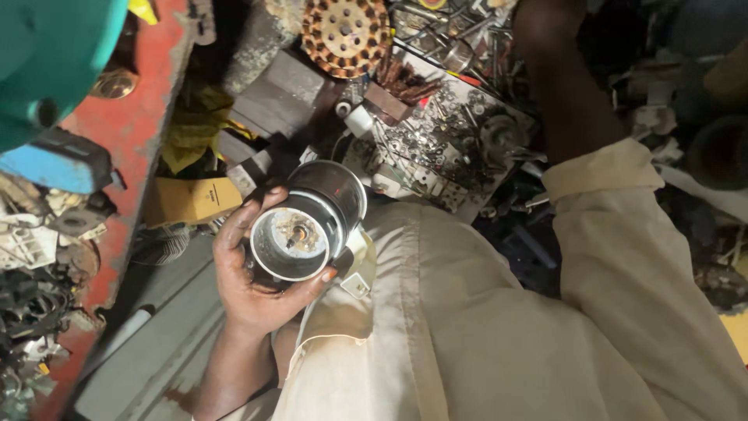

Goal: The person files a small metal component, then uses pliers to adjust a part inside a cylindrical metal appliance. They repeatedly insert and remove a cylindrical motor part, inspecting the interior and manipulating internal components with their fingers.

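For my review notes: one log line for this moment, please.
left hand: grips metal cylinder, open end up | right hand: out of view, arm among clutter | tray of small parts beyond

Glossy metal cylinder (308,222), grimy inside

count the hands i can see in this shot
1 clearly: the left hand gripping the round metal motor housing at centre. The right arm reaches up out of frame, its hand hidden.

Cluttered dim workshop, red bench (132,132)
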